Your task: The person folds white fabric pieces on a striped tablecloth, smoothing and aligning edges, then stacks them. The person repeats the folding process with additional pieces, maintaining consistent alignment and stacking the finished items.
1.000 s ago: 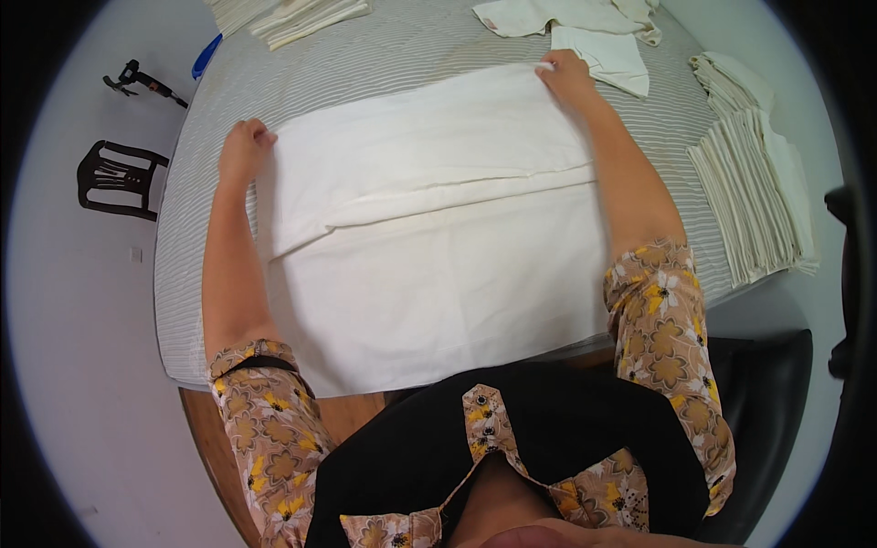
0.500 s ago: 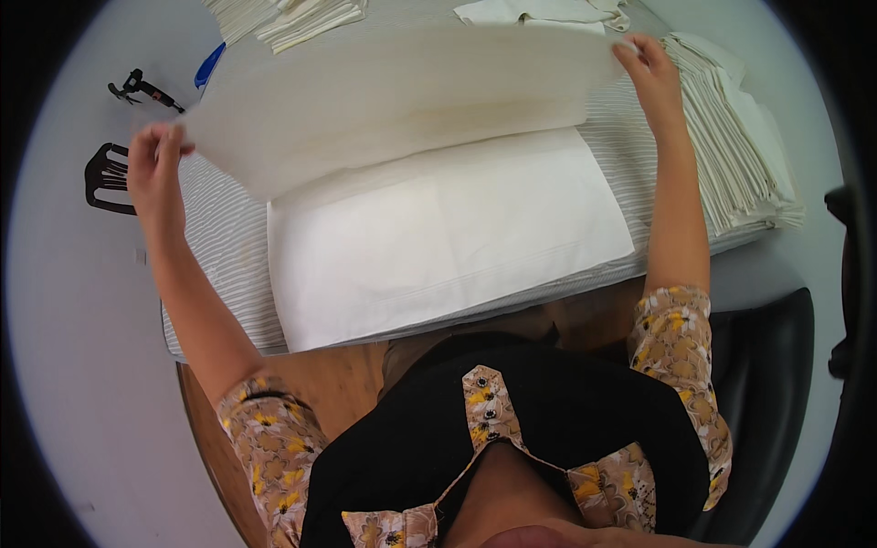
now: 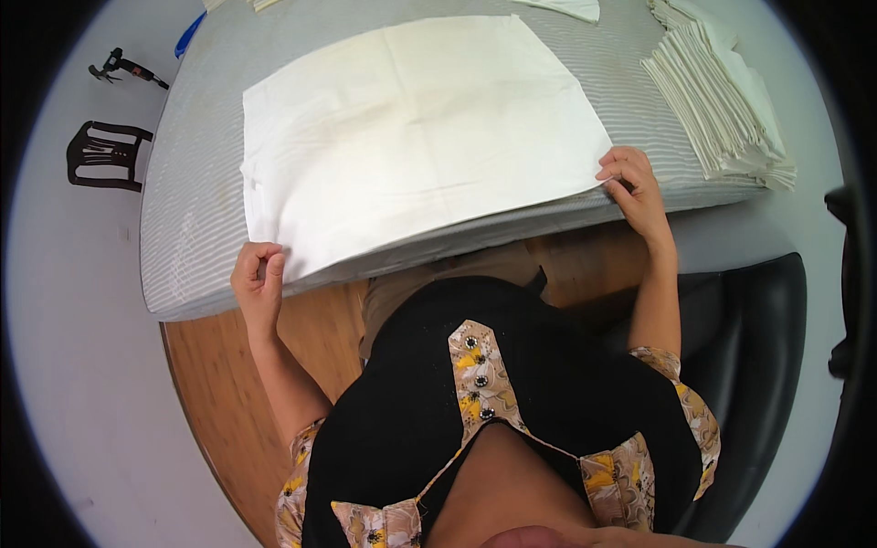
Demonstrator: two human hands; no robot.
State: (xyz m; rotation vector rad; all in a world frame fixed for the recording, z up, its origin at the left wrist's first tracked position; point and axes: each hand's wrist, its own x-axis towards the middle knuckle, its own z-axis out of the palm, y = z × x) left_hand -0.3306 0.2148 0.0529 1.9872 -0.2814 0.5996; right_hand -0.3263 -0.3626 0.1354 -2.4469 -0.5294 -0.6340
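Note:
A white rectangular cloth (image 3: 420,128) lies spread over a mattress with grey and white stripes (image 3: 196,219), its near edge along the mattress's front edge. My left hand (image 3: 259,279) pinches the near left corner between thumb and fingers. At the near right corner, my right hand (image 3: 635,187) is closed on the edge in the same way. Small folds show along the cloth's left side, above my left hand. Whether it is one layer or several I cannot tell.
A tall stack of folded off-white cloths (image 3: 722,105) stands on the mattress's right side. Another white cloth (image 3: 566,7) shows at the far edge. A black padded seat (image 3: 749,356) is at my right. Beyond the left side are a dark chair (image 3: 105,155) and a blue object (image 3: 189,35).
Both hands have come down and toward me, bringing the raised far part of the cloth to the near edge, where it now lies flat. The view has shifted slightly.

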